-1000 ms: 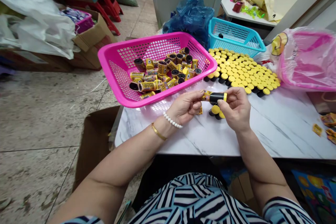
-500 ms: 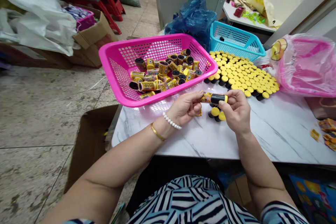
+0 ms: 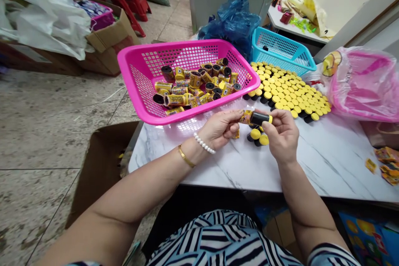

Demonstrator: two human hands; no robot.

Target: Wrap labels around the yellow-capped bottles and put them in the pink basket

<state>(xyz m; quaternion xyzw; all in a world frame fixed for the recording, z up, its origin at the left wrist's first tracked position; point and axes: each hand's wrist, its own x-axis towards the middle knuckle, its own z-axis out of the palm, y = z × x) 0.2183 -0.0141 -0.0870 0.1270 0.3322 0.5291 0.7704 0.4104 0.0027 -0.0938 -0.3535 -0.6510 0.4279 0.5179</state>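
Note:
My left hand (image 3: 220,130), with a pearl bracelet and a gold bangle at its wrist, pinches a yellow printed sleeve (image 3: 246,116). This sleeve sits around the left end of a small black tube (image 3: 261,119) with a yellow cap. Thumb and fingers of my right hand (image 3: 284,137) grip the tube at its capped end. Both hands are just above the marbled table (image 3: 218,166). Beneath the tube stand a few yellow-capped black tubes (image 3: 255,134), partly hidden. A pink basket (image 3: 128,77) behind my left hand holds many printed yellow sleeves (image 3: 195,80), several showing black ends.
Rows of yellow-capped tubes (image 3: 289,91) stand at the back right. Behind them are a blue basket (image 3: 280,50) and a blue plastic bag (image 3: 233,16). A plastic-covered pink basket (image 3: 363,112) and printed wrappers (image 3: 389,156) lie right. An open cardboard box (image 3: 96,166) stands left.
The view has shifted slightly. My hands keep their hold on the sleeve and tube, and the tube's capped end now tilts a little lower.

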